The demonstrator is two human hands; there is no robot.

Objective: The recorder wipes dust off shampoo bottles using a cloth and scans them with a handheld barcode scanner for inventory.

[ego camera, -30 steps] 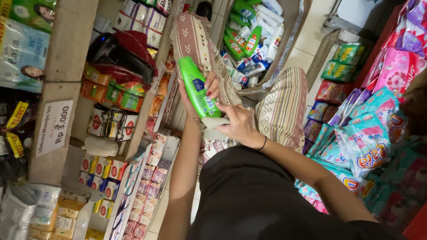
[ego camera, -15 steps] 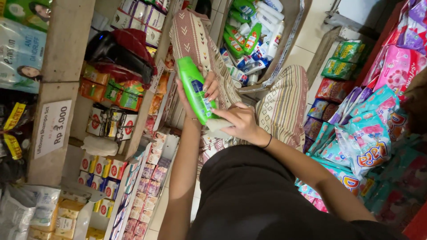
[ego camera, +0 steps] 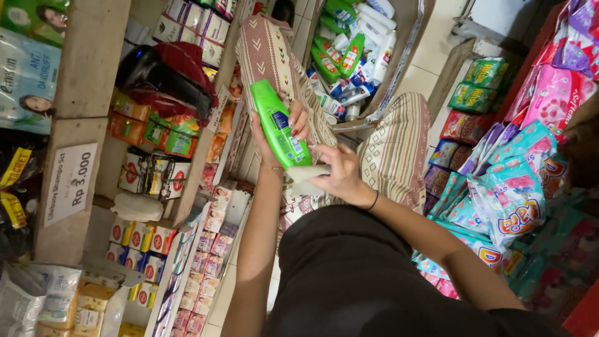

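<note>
**Green bottle up between two hands in the shop aisle**

The left hand [ego camera: 277,134] is wrapped around a bright green bottle [ego camera: 279,126], fingers curled over its far edge, holding it raised above the patterned trousers [ego camera: 393,150]. The right hand [ego camera: 337,171] is closed on the bottle's pale cap [ego camera: 307,173] at the lower end, thumb and fingers pinching it. A thin dark band sits on the right wrist. Just beyond the bottle, a cardboard box [ego camera: 409,37] on the tiled floor holds more green and white bottles. To the left, wooden shelves [ego camera: 93,56] carry small boxes and packets; to the right hang pink and turquoise sachet packs [ego camera: 511,200].
</note>
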